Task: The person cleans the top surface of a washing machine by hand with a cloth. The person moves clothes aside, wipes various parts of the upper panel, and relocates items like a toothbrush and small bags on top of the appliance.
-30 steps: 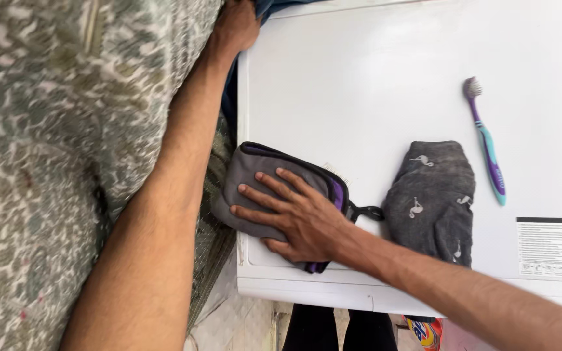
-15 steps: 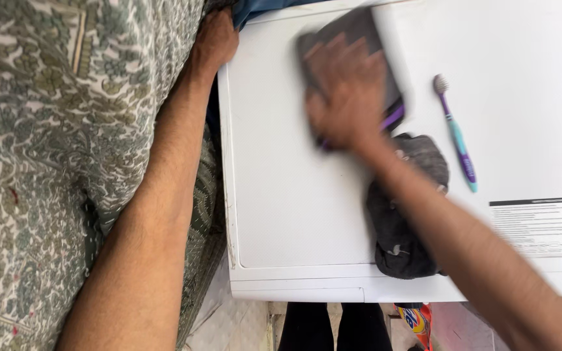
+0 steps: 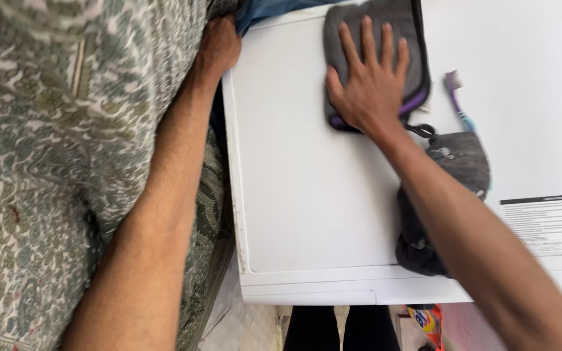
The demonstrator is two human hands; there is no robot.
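The patterned green-and-cream fabric (image 3: 53,162) fills the left half of the frame, and the left hand (image 3: 218,47) rests at its upper edge against the corner of the white appliance top (image 3: 307,195); whether its fingers grip the fabric or merely press on it cannot be told, since they curl out of sight. The white appliance top occupies the centre and right of the frame. At its upper centre lies the grey pouch with purple trim (image 3: 417,71), flat on the surface, with the right hand (image 3: 371,81) spread wide over it — fingers splayed and pressing down, not closed around anything. To move the pouch well in this posture, keep the palm flat and the pressure even so the pouch slides without bunching or catching its black loop. Just below and right of the pouch sits a dark grey sock (image 3: 460,162), partly covered by the right forearm. A purple and teal toothbrush (image 3: 458,97) lies at upper right — its lower handle is hidden behind the sock. The pouch's top edge is cut off by the frame.
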